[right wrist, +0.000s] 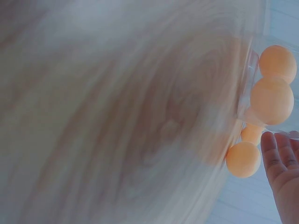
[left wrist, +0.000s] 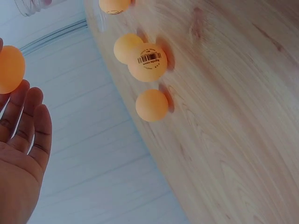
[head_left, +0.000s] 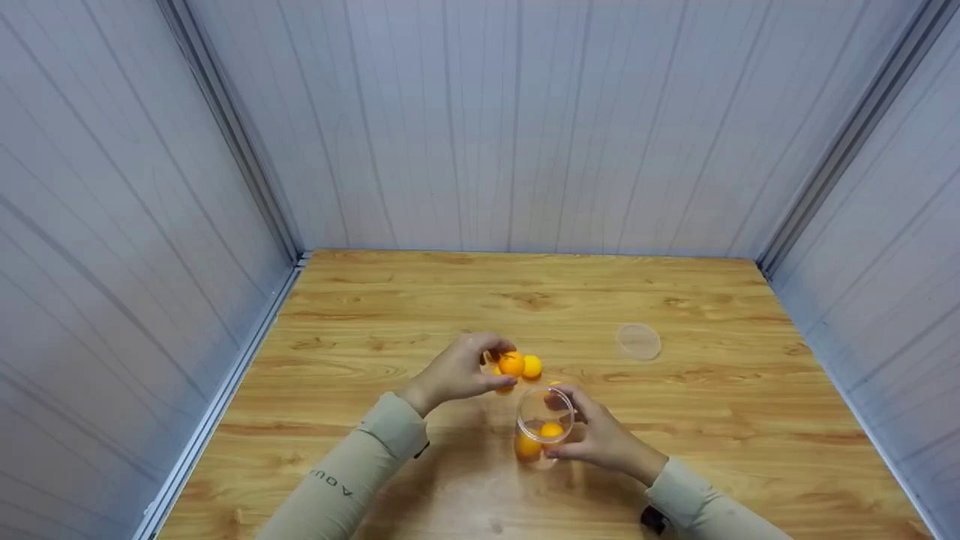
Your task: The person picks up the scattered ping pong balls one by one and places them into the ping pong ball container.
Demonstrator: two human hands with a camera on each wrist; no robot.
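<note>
My left hand (head_left: 457, 369) pinches an orange ping-pong ball (head_left: 511, 364) between thumb and fingers, raised above the table; the left wrist view shows the same ball (left wrist: 10, 70) at the fingertips. Several more orange balls lie on the table near it, among them one ball (head_left: 532, 367) just right of the held one and a printed ball (left wrist: 147, 62). My right hand (head_left: 604, 439) grips the side of a clear plastic jar (head_left: 519, 427) standing upright with its mouth open. Two orange balls (right wrist: 272, 100) show inside. Another ball (right wrist: 243, 159) lies on the table beyond the jar.
A clear round disc (head_left: 638, 341), like a lid, lies flat on the wooden table (head_left: 360, 300) to the right of the balls. Pale panelled walls (head_left: 480, 135) enclose the table at the back and both sides.
</note>
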